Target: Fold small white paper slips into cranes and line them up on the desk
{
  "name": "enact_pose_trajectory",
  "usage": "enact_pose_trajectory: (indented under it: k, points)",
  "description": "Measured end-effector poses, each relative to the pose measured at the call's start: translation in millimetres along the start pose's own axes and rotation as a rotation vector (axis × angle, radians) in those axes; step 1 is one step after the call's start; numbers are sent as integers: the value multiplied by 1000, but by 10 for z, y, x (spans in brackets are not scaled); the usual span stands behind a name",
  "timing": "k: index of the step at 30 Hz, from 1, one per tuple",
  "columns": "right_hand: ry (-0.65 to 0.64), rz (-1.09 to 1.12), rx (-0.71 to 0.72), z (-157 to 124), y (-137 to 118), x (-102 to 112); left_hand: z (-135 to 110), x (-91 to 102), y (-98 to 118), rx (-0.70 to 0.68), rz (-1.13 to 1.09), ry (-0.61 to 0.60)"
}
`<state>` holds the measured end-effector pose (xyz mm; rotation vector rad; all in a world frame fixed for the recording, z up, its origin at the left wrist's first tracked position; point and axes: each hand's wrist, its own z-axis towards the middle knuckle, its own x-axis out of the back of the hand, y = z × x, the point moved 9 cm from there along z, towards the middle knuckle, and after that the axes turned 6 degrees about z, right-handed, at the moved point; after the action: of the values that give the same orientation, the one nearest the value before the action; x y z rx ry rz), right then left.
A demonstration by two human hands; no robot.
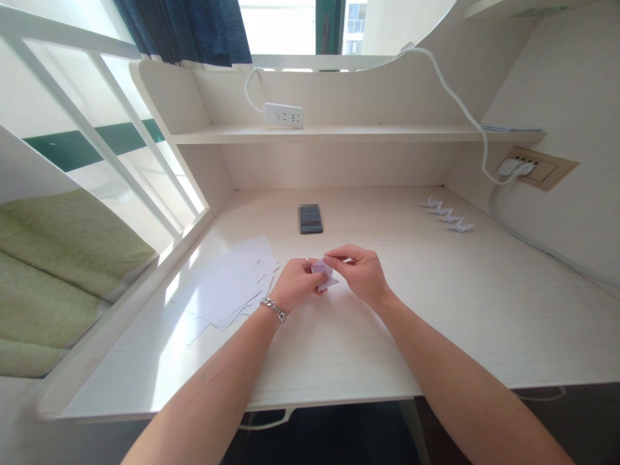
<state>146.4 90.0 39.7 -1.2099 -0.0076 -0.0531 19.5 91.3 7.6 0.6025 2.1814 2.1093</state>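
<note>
A small folded piece of white paper (pixel 325 274) is held up over the middle of the desk between both hands. My left hand (pixel 296 284), with a ring and a chain bracelet, is closed on it, the thumb lying across its front. My right hand (pixel 361 271) pinches the paper's upper edge between thumb and fingertips. The fingers partly hide the paper, so its full shape cannot be made out. Loose white paper sheets (pixel 217 284) lie overlapping to the left of my left hand. Several folded paper cranes (pixel 448 213) stand in a row at the back right.
Beyond my hands a dark, blurred rectangular object (pixel 310 219) lies on the desk (pixel 484 310). A power strip (pixel 284 115) sits on the shelf (pixel 358 134) above. A white cable (pixel 460 103) runs down to a wall socket (pixel 537 168). Railings (pixel 97 129) border the left side.
</note>
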Motion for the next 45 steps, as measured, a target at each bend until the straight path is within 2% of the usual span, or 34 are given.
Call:
enact_pose_trajectory:
  k: [6, 8, 12, 15, 18, 24, 27, 32, 38, 42, 45]
  points:
    - [3, 38, 52, -4, -85, 33, 3, 16, -10, -5, 12, 9]
    - [-4, 11, 33, 5, -67, 42, 7, 58, -15, -9, 0, 46]
    - [-106, -76, -29, 16, 32, -33, 15, 140, 11, -64, -65, 124]
    - [-100, -100, -48, 22, 89, -33, 18, 198, 6, -91, -107, 187]
    - [-79, -38, -44, 29, 104, -21, 17, 217, 26, -137, -106, 210]
    - [-137, 81, 4, 39, 61, -69, -32, 246, 150, -257, -12, 239]
    - [-160, 75, -7, 41, 74, -78, -48, 257, 174, -284, -5, 241]
    - [-171, 92, -104, 40, 171, -74, -42, 242, 164, -285, 15, 216]
    - [-144, 156, -141, 49, 190, -68, -20, 183, 135, -253, -93, 162]
    - [-128, 189, -203, 40, 225, -73, -18, 196, 126, -275, -134, 171]
    - [-135, 195, -183, 44, 214, -79, -23, 219, 123, -281, -154, 187]
